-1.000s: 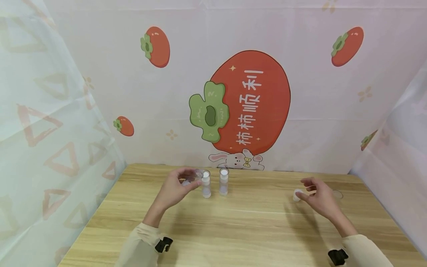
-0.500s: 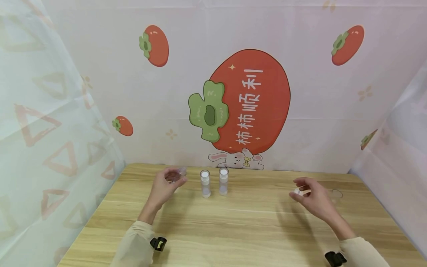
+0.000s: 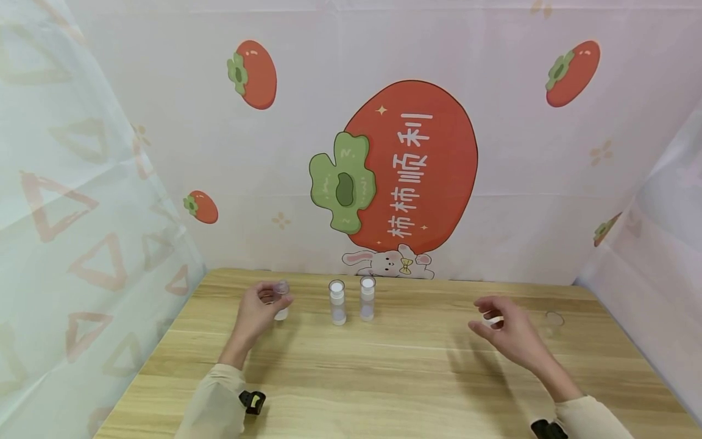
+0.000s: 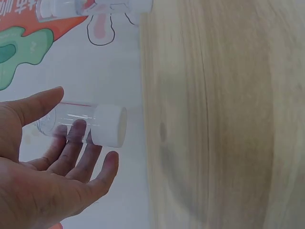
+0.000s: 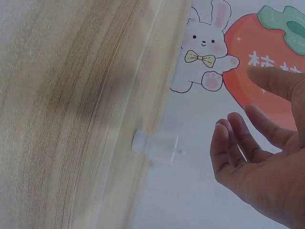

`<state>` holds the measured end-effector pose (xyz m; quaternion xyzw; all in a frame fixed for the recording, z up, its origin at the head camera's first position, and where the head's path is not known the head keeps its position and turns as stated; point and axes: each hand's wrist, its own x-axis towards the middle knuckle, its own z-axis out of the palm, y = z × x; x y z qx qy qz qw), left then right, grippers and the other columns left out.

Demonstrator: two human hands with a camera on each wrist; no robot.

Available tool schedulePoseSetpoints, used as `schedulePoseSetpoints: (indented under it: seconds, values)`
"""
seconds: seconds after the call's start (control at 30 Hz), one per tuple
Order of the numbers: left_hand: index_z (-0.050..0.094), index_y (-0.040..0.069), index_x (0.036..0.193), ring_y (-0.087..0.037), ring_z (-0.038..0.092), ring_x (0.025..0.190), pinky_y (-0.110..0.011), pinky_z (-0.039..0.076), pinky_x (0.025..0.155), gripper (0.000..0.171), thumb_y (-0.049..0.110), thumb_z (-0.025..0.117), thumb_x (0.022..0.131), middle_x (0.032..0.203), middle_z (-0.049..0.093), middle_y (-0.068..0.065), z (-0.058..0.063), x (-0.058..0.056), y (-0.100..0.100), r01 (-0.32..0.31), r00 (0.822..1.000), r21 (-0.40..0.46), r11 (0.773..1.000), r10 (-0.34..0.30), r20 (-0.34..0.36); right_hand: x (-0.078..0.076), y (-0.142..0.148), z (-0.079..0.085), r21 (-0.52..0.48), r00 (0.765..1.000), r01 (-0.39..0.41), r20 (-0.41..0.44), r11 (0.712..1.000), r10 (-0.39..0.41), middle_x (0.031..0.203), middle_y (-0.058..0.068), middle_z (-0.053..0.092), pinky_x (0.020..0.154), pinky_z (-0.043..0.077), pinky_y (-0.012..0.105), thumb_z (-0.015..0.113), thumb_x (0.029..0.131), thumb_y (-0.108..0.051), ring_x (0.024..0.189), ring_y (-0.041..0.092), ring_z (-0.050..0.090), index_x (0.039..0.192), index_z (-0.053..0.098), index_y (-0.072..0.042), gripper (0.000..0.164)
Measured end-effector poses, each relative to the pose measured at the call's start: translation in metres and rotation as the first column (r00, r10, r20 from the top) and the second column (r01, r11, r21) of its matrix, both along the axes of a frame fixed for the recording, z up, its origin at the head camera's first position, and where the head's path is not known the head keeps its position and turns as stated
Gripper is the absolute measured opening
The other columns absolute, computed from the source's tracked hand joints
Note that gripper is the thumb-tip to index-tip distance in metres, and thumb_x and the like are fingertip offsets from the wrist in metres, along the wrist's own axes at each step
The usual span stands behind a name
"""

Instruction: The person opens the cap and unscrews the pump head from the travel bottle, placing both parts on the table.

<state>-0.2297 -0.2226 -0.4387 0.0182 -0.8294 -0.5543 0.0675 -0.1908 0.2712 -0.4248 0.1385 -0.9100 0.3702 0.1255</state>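
In the head view my left hand (image 3: 258,312) holds a clear bottle (image 3: 281,312) with its white cap downward. The left wrist view shows the curled fingers through the clear wall of this bottle (image 4: 78,117), above the white cap (image 4: 109,126); the thumb lies near its other end. I cannot tell whether the cap touches the table. My right hand (image 3: 507,329) is spread loosely over a small white-capped bottle (image 3: 493,320), partly hidden by the fingers. The right wrist view has this bottle (image 5: 157,145) apart from the fingertips.
Two upright clear-and-white columns, a left one (image 3: 337,308) and a right one (image 3: 367,305), seem to be stacked bottles. A faint clear round-rimmed thing (image 3: 554,318) stands right of my right hand. Behind the wooden table (image 3: 384,372) hangs a printed cloth (image 3: 521,201).
My left hand has moved left, away from the two columns, with the bottle in it, which now stands more upright. My right hand has shifted slightly left; its nearby bottle has hardly moved.
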Motion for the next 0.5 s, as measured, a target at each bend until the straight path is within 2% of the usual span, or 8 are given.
schedulePoseSetpoints:
  seconds: [0.17,0.3,0.5]
  values:
    - [0.05,-0.007,0.136,-0.039,0.056,0.122,-0.039,0.051,0.097,0.055,0.016,0.076,0.093,0.132,0.058,-0.028,-0.003,-0.001,-0.006,-0.029,0.999,-0.019,0.999,0.029,0.029,0.0,-0.002,-0.003,-0.004,1.0,-0.014,-0.004,1.0,0.014,0.106,0.011,0.066,0.071,0.055,0.03,0.082,0.086,-0.012,0.093,0.025,0.062,0.116,0.066,0.001,0.036]
    - [0.048,-0.008,0.137,-0.04,0.055,0.123,-0.044,0.05,0.1,0.056,0.015,0.074,0.093,0.133,0.056,-0.028,-0.005,-0.001,-0.011,-0.048,0.997,-0.034,0.998,0.05,0.055,0.001,-0.004,-0.005,-0.008,1.0,-0.021,0.006,1.0,0.021,0.104,0.008,0.065,0.07,0.055,0.028,0.081,0.086,-0.011,0.09,0.019,0.06,0.116,0.066,0.001,0.035]
    - [0.048,-0.01,0.137,-0.043,0.057,0.121,-0.042,0.053,0.096,0.055,0.013,0.074,0.093,0.132,0.056,-0.031,-0.005,0.001,-0.015,-0.076,0.995,-0.042,0.996,0.078,0.069,0.003,-0.007,-0.006,-0.018,0.999,-0.035,0.033,0.999,0.035,0.102,0.007,0.064,0.07,0.054,0.027,0.08,0.088,-0.012,0.092,0.028,0.061,0.117,0.065,0.002,0.035]
